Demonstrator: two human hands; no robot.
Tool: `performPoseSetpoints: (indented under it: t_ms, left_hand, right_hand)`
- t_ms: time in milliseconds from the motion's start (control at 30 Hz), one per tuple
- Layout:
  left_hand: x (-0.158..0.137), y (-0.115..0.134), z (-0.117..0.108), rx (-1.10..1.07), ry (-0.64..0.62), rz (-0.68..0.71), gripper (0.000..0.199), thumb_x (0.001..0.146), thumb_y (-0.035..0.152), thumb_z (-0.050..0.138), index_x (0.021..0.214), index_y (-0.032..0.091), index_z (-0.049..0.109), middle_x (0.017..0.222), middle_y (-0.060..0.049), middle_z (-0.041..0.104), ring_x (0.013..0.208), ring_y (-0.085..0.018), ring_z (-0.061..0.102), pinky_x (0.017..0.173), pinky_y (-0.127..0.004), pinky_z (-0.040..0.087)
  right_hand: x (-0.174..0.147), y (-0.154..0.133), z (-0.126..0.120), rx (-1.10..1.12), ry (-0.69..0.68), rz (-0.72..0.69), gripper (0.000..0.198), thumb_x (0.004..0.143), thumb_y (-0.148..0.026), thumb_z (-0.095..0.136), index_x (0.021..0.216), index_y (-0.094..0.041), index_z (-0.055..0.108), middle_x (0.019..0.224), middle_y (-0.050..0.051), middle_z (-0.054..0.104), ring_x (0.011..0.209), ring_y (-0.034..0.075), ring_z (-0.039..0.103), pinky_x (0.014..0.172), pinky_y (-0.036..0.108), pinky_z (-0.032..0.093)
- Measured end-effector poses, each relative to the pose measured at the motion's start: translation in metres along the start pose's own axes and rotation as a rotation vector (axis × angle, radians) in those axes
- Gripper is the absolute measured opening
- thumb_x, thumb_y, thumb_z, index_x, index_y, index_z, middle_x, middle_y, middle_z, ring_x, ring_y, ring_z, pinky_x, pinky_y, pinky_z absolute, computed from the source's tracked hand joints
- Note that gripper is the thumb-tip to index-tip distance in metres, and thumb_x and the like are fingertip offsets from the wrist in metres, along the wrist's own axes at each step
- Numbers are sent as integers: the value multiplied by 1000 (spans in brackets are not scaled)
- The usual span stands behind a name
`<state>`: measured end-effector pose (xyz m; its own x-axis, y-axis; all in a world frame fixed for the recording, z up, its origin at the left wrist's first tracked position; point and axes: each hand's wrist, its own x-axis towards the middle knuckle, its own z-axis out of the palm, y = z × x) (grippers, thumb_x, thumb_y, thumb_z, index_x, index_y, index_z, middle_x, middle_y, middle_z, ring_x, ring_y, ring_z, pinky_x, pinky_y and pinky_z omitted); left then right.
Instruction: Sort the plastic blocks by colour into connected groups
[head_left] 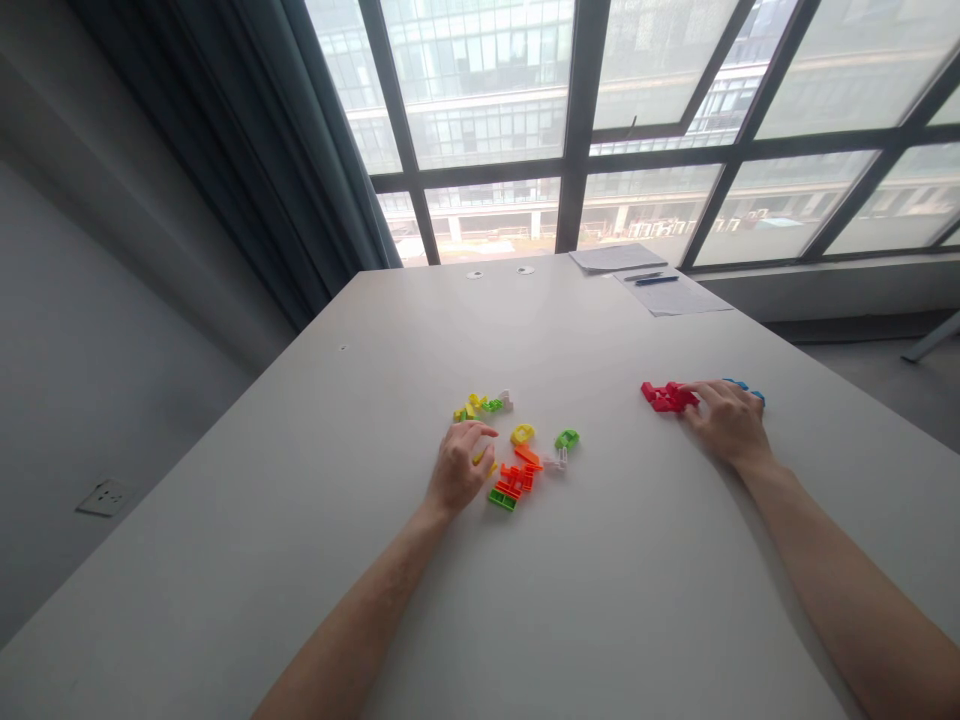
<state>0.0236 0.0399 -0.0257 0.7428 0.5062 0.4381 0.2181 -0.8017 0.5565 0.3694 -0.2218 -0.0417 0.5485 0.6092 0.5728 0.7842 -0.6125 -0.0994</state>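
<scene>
A broad window [487, 90] rises beyond both of a person's bare hands, above a white table [300, 470] that spreads out beneath them, with a dark curtain [300, 150] hanging beyond and to the left of the left hand. The right hand [726, 425] bends its fingers down over the table, the left hand [459, 465] curls with thumb and forefinger apart; whether either grips a piece cannot be told. Papers [686, 297] lie beyond the right hand, a wall socket [106, 497] far left of the left. Red plastic pieces [664, 398] sit at the right hand's fingertips, on its left; orange pieces [517, 478] cluster just right of the left hand. Blue pieces [757, 396] show behind the right hand's knuckles, while small yellow pieces [474, 402] lie just beyond the left hand's fingers. A yellow ring [523, 434] and, farther out, a green piece [568, 439] rest to the left hand's right. Slim pens [656, 281] top the papers, beyond the right hand.
</scene>
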Motion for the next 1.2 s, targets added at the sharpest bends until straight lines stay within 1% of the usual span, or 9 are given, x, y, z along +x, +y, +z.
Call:
performPoseSetpoints:
  t_ms: [133,233,367,633,833,900,1000,1133,1200]
  left_hand:
    - [0,1,0,4,1,0,18,83,12,54,96,20,64,101,-6,66,104,-23,56,96,-42,46]
    - [0,1,-1,2,3,3,19,83,12,54,96,19,64,101,-6,66,103,-23,56,96,-42,46]
    - [0,1,0,-11,-2,-2,18,84,12,53,97,19,64,101,-6,65,104,-23,55,96,-43,46]
    - [0,1,-1,-13,-10,-7,18,84,13,52,97,19,64,101,-6,65,104,-24,55,96,-43,45]
    - [0,2,0,-5,-4,-4,18,84,13,53,96,19,64,102,-6,65,104,-23,56,96,-42,45]
    - [0,2,-1,-2,-9,-5,17,84,13,53,96,19,63,101,-7,65,104,-23,56,96,-42,45]
    - [0,3,-1,3,-15,8,17,84,12,53,96,19,63,101,-6,65,104,-23,56,96,-41,45]
    - [-1,4,-1,22,-26,40,17,84,13,54,97,20,63,102,-6,64,104,-23,55,96,-41,45]
    - [-1,6,-1,34,-34,54,17,84,14,54,97,20,63,103,-6,64,105,-23,55,96,-41,45]
  right_hand:
    - [0,-1,-1,2,14,-7,30,77,-24,47,100,-20,66,106,10,67,104,29,58,90,46,36]
    - [0,-4,-2,30,27,-57,34,76,-21,46,104,-21,65,112,9,66,107,28,57,92,45,35]
    - [0,-7,-3,69,1,-119,27,79,-28,48,98,-23,67,114,7,65,112,28,54,94,46,33]
    - [0,-8,-3,83,-38,-95,28,83,-29,47,101,-24,68,114,7,65,113,26,54,97,44,34]
    - [3,-16,-10,101,-1,-86,31,82,-25,47,107,-21,66,114,9,65,109,28,56,95,45,36]
    - [6,-28,-14,122,14,-111,29,82,-23,48,106,-21,66,113,9,65,107,27,57,95,44,37]
    - [9,-58,-20,221,4,-185,26,85,-22,48,103,-23,66,112,8,66,107,26,58,96,43,38]
    - [1,-111,-21,454,-125,-323,22,89,-22,48,105,-25,63,112,6,65,108,23,58,97,43,40]
    - [-6,-133,-20,518,-206,-364,26,90,-22,49,112,-26,61,116,7,64,111,23,56,96,43,41]
